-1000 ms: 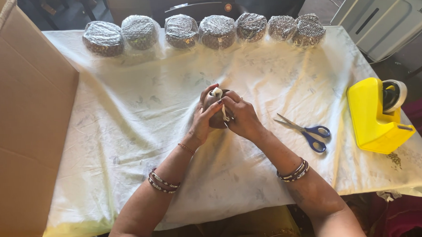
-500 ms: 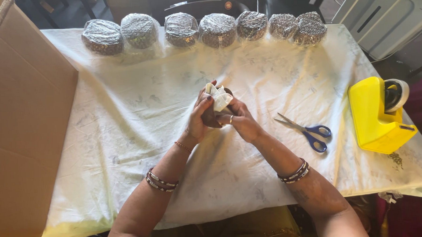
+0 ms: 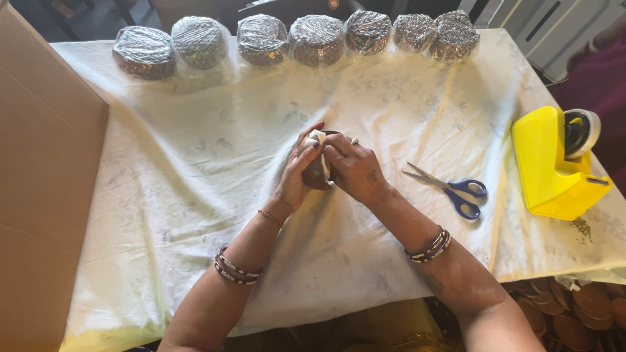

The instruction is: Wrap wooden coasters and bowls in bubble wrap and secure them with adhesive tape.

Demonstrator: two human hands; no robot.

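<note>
A small brown pot point(image 3: 318, 174) is clasped by the left hand point(image 3: 297, 166) and the right hand point(image 3: 354, 166) above the surface point(image 3: 188, 166), and its white paper point(image 3: 318, 137) could be torn if pressed too hard.

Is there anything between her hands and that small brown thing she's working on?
Nothing visible. Both the left hand and right hand already clasp the brown thing, with a bit of white paper pinched at its top.

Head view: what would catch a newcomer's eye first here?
Probably the bright yellow tape dispenser at the table's right edge, with blue-handled scissors lying just left of it. Mid-table, the left hand and right hand close together around a small brown object with white material. A row of plastic-wrapped bundles lines the far edge.
</note>
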